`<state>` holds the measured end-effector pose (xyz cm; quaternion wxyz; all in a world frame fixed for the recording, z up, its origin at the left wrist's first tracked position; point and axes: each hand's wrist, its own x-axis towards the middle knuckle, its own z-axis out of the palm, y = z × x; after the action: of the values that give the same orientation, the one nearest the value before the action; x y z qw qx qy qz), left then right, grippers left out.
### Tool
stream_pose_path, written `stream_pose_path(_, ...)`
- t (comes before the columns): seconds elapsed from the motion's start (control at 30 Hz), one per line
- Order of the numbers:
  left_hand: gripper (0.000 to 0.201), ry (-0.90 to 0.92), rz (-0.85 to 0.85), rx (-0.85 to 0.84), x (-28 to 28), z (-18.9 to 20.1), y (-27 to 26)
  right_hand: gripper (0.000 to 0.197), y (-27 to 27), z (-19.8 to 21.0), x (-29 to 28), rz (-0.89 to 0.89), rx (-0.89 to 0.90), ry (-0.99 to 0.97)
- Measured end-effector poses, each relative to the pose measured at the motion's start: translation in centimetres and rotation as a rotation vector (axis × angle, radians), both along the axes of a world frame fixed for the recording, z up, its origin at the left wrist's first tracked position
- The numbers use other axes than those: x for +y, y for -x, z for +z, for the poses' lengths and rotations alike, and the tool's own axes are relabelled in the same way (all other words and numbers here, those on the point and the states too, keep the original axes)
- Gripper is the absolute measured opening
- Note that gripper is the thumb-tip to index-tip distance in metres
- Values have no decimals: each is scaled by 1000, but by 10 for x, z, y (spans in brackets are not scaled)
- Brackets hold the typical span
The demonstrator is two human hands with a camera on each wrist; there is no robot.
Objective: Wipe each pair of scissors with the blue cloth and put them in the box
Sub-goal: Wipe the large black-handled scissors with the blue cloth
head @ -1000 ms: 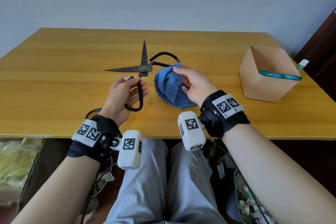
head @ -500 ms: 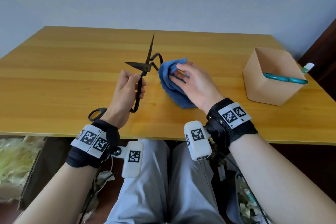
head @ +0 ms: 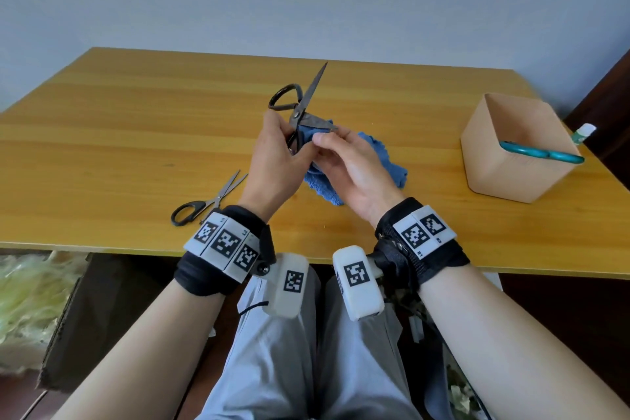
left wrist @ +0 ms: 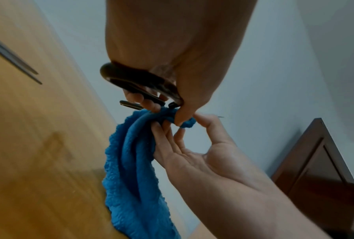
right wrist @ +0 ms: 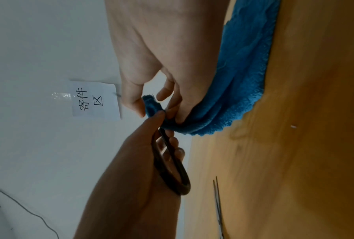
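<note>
Left hand [head: 276, 160] grips black scissors [head: 301, 109] by one handle loop, above mid-surface [head: 119, 133]. Right hand [head: 354, 170] pinches blue cloth [head: 392, 164] around lower blade. Second scissors [head: 208, 203] near front edge. Box [head: 511, 150] at right edge holds teal scissors [head: 542, 153].

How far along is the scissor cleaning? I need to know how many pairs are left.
Done: one teal pair already sits in the box. In hand: the left hand holds the big black scissors by a handle while the right hand pinches the blue cloth onto a blade. Left: finish and box this pair, then wipe and box the small black-handled pair lying on the table.
</note>
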<state>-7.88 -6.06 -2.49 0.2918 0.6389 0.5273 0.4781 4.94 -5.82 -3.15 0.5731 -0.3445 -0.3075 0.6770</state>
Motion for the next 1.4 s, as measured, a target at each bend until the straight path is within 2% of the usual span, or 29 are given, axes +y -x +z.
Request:
stream_pose_path(0.17,34,-34,2,79,3,-3,-8,42,5,-2,-1,-99,-8,-17)
stream_pose_path(0.37,36,-60,-11,132,3,-3,-11,38,5,-2,1,-184,-77,-17)
stream_pose_path(0.53,36,-86,-23,164,0,-10,-12,36,0,5,7,-224,-109,65)
stream_pose_path(0.67,36,-151,-7,273,-5,-12,-17,23,3,6,7,-185,-156,104)
stream_pose_path(0.77,35,-193,-23,318,-9,-12,-22,17,4,6,9,-222,-133,158)
stream_pose_path(0.9,45,-192,-27,351,-6,-13,-20,6,0,9,12,-275,-117,219)
stream_pose_path(1.07,56,-160,-5,503,-4,-13,-22,7,-1,8,18,-272,-142,289)
stream_pose_path(1.23,62,-58,-61,368,19,-3,-18,7,-7,15,27,-263,-44,211)
stream_pose_path(1.3,61,10,-83,242,28,3,-18,6,-11,20,33,-252,-58,171)
stream_pose_path(1.4,47,150,-113,-4,42,17,-19,7,-14,28,43,-223,-62,101)
